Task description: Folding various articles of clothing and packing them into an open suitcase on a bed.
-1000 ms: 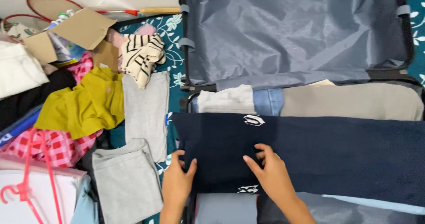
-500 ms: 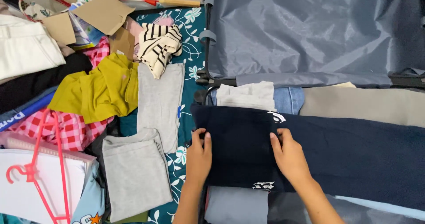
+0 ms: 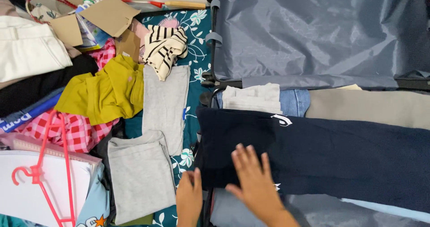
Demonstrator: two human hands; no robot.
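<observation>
Folded navy-blue fleece garment (image 3: 322, 157) lying across the lower half of the open grey fabric-lined suitcase (image 3: 313, 34). Right hand (image 3: 251, 182) flat on its near edge, fingers spread. Left hand (image 3: 190, 198) at its left corner, fingers together, gripping nothing.

One head-worn camera looks steeply down, close above both hands at the bottom edge; beyond them the open suitcase (image 3: 313, 38) fills the frame, clothes (image 3: 107, 92) lying to their left.
</observation>
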